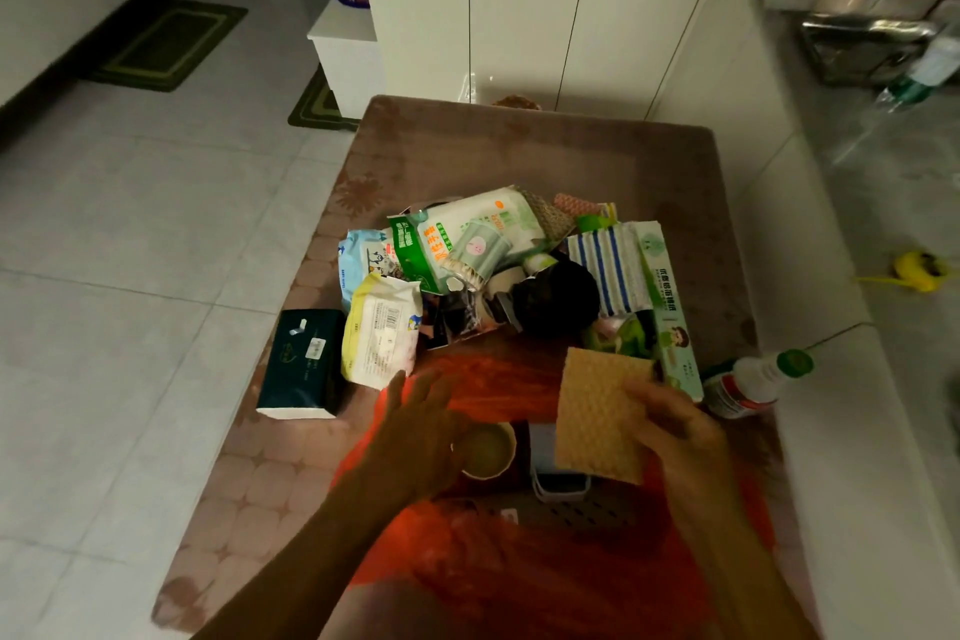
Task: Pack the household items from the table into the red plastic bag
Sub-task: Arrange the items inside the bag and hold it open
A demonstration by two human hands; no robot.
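The red plastic bag [498, 556] lies open at the table's near edge, under both my arms. My right hand [675, 426] pinches a tan waffle-textured cloth [597, 411] and holds it above the bag's mouth. My left hand [421, 431] hovers over the bag with its fingers spread and nothing in it. Inside the bag I see a paper cup [488, 450] and a grey perforated basket [566, 499]. A heap of packs lies beyond the bag: a yellow-white wipes pack [382, 330], a green-white pack [457, 234], a striped cloth [602, 265] and a long green box [670, 312].
A dark green tissue pack [304, 361] lies at the table's left edge. A white bottle with a green cap [753, 382] lies at the right edge. The brown table [519, 151] backs onto white cabinets [530, 10]. A white counter [857, 379] runs along the right side.
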